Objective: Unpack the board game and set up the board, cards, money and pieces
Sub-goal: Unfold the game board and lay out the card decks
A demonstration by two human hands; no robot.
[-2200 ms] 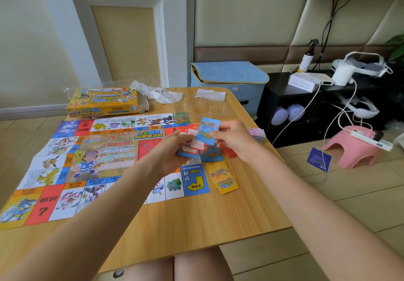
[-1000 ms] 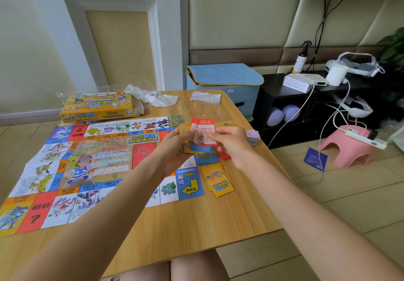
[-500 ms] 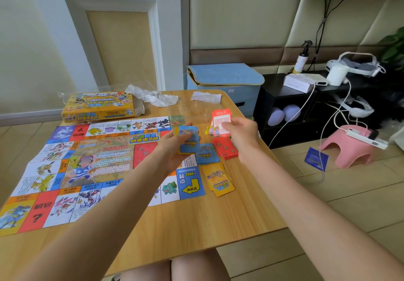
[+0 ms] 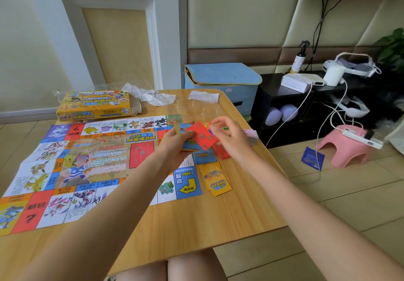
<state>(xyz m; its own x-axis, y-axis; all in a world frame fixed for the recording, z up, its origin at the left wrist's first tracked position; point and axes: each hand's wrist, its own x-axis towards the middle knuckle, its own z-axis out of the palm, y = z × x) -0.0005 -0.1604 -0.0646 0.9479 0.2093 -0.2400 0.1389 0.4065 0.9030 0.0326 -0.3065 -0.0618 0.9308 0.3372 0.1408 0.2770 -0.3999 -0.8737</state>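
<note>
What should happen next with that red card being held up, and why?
Probably the right hand should lay the red card on the red pile beside the board: blue and yellow piles already lie sorted by colour, and the left hand holds more cards.

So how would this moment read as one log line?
step: sorting cards | left hand: holds card stack | right hand: pinches red card | board: unfolded on table

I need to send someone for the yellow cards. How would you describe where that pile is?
Find the unfolded game board on the wooden table. Just off its blue arrow corner square lies the yellow card pile. The blue pile and red pile lie farther away.
</note>
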